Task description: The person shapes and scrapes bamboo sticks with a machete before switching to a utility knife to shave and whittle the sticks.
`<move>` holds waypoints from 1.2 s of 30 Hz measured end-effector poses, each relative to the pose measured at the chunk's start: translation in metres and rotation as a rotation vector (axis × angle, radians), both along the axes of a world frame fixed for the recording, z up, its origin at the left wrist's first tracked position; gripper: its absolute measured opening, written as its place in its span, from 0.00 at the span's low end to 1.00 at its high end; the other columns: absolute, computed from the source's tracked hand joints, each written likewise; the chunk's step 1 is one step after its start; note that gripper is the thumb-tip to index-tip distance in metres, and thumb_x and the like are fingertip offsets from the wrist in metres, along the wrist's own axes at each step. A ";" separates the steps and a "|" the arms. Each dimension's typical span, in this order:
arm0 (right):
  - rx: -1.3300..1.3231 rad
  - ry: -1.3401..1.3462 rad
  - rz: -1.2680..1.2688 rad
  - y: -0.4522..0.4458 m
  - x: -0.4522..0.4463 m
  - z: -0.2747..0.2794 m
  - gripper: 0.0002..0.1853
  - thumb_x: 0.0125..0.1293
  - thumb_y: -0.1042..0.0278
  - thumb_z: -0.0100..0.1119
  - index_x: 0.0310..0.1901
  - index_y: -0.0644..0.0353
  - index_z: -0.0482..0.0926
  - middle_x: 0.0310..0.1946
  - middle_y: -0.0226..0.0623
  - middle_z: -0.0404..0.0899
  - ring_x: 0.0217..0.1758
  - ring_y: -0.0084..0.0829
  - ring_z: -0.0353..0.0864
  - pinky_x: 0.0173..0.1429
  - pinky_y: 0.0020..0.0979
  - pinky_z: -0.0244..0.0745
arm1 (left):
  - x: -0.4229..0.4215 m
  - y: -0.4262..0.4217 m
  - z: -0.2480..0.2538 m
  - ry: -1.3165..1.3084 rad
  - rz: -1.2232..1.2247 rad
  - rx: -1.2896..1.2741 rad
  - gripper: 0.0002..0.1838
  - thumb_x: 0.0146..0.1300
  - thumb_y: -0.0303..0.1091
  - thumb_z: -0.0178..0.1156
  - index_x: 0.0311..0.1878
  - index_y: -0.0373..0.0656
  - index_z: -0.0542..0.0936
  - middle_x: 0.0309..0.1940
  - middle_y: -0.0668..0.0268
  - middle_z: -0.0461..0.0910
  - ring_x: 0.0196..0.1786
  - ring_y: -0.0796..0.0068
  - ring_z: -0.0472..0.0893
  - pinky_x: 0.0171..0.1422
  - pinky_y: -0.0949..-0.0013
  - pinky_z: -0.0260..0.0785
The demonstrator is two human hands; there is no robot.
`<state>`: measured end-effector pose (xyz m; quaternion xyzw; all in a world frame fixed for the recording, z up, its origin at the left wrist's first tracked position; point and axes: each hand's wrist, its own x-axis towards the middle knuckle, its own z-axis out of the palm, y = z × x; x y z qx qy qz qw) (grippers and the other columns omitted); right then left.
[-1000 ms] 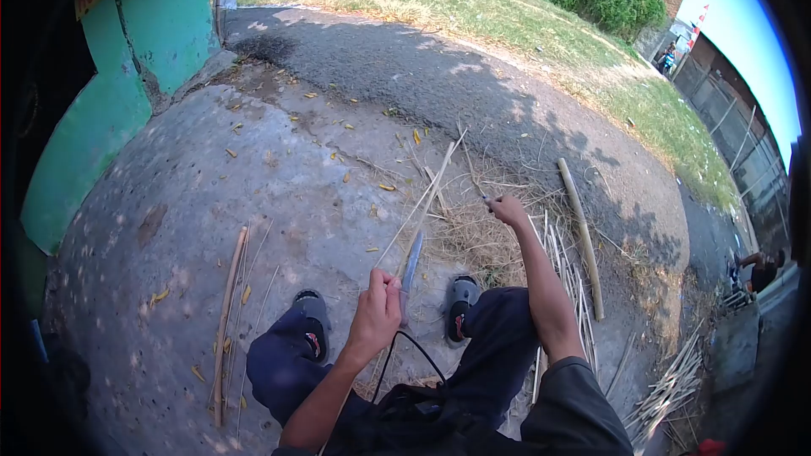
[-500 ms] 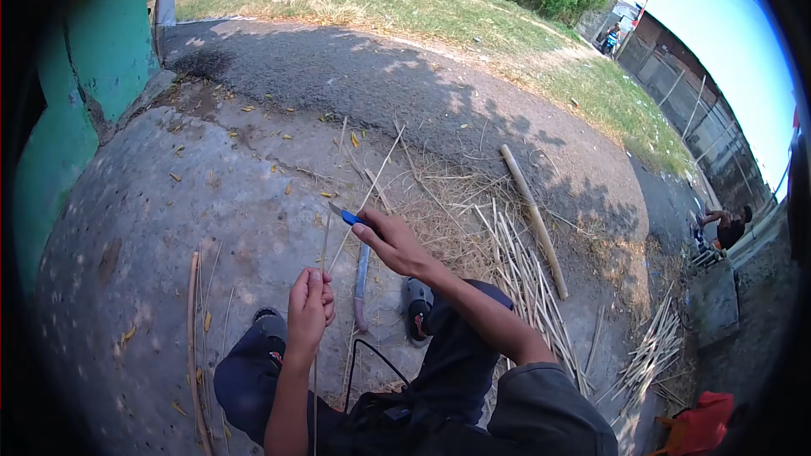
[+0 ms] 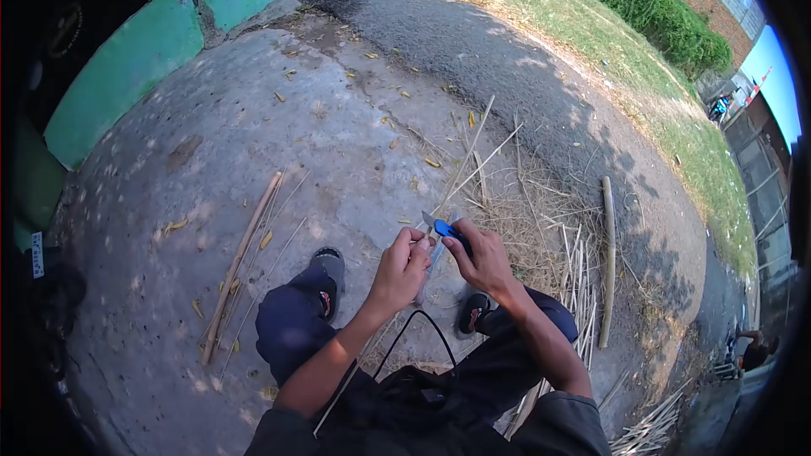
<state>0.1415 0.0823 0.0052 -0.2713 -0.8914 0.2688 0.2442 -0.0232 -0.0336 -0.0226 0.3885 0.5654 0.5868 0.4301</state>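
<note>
My left hand (image 3: 399, 274) is closed around a thin bamboo strip (image 3: 470, 154), which stretches away up the view and back down past my left forearm. In my right hand (image 3: 483, 260) is a blue cutter knife (image 3: 450, 233). Its blade meets or lies right beside the strip, just past my left fingertips; exact contact is too small to tell. Both hands are close together above the ground between my feet. Under them lies a long-bladed tool (image 3: 428, 277), partly hidden by my hands.
Bamboo sticks (image 3: 243, 266) lie left of my feet. On the right are piled strips (image 3: 578, 274), fibrous shavings (image 3: 532, 241) and a thick bamboo pole (image 3: 608, 262). A green wall (image 3: 127, 84) stands left. A person (image 3: 754, 350) sits at far right.
My view has swung left. The right hand with the cutter knife has come down and back toward my left hand, so the blade is now near the left fingertips.
</note>
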 end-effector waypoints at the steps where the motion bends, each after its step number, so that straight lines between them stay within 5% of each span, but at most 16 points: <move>1: 0.009 -0.006 -0.038 0.003 -0.001 0.003 0.15 0.78 0.53 0.64 0.48 0.59 0.81 0.24 0.49 0.82 0.27 0.54 0.85 0.32 0.49 0.75 | 0.000 -0.001 -0.001 -0.004 0.007 -0.006 0.11 0.83 0.35 0.52 0.54 0.35 0.73 0.29 0.62 0.81 0.27 0.78 0.78 0.33 0.66 0.71; 4: 0.037 -0.011 -0.015 -0.003 -0.003 0.003 0.15 0.77 0.53 0.64 0.47 0.58 0.80 0.24 0.48 0.82 0.27 0.53 0.85 0.32 0.48 0.75 | 0.001 -0.003 0.000 0.045 0.021 0.042 0.10 0.86 0.35 0.50 0.53 0.38 0.74 0.25 0.73 0.70 0.24 0.87 0.66 0.27 0.75 0.57; 9: 0.074 0.013 -0.008 -0.005 -0.008 0.000 0.14 0.77 0.54 0.65 0.47 0.58 0.80 0.25 0.46 0.82 0.26 0.52 0.85 0.31 0.47 0.75 | -0.001 -0.006 0.008 0.225 0.101 0.042 0.12 0.85 0.36 0.50 0.51 0.35 0.75 0.24 0.68 0.74 0.25 0.81 0.70 0.31 0.68 0.64; 25: 0.153 0.018 -0.057 0.001 -0.009 0.011 0.12 0.74 0.58 0.69 0.45 0.57 0.83 0.26 0.43 0.85 0.25 0.46 0.86 0.31 0.41 0.77 | -0.002 -0.011 0.026 0.206 0.062 0.017 0.10 0.84 0.33 0.49 0.50 0.34 0.75 0.23 0.64 0.76 0.26 0.76 0.74 0.34 0.64 0.69; 36: 0.114 0.101 -0.132 0.035 0.002 0.008 0.14 0.76 0.55 0.65 0.46 0.59 0.83 0.23 0.46 0.80 0.24 0.49 0.83 0.32 0.43 0.74 | 0.010 -0.014 0.017 0.326 0.071 0.086 0.08 0.81 0.30 0.49 0.50 0.34 0.73 0.32 0.55 0.85 0.29 0.64 0.84 0.38 0.59 0.76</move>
